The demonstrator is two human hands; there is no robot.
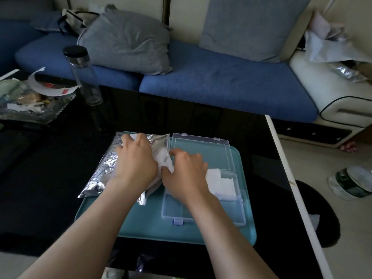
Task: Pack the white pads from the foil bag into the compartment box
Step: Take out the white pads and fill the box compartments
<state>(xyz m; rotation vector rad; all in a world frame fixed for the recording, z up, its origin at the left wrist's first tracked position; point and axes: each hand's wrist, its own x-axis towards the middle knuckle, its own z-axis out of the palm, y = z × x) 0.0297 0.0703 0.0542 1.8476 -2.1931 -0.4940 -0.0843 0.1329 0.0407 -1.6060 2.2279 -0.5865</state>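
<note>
A silver foil bag [104, 170] lies on the left part of a teal tray [141, 222], its open mouth toward the right. My left hand [136, 160] presses down on the bag near that mouth. White pads [166, 159] show at the opening, and my right hand [186, 174] has its fingers closed on them. The clear compartment box [201, 214] sits on the tray's right half with its lid [201, 152] folded open behind. Several white pads [221, 183] lie in the box's far right compartment.
The tray rests on a black glossy table [50, 178] whose white right edge [291, 188] drops to the floor. A tall clear bottle [84, 77] and a pile of wrappers [30, 99] stand at the back left. A blue sofa [221, 81] runs behind.
</note>
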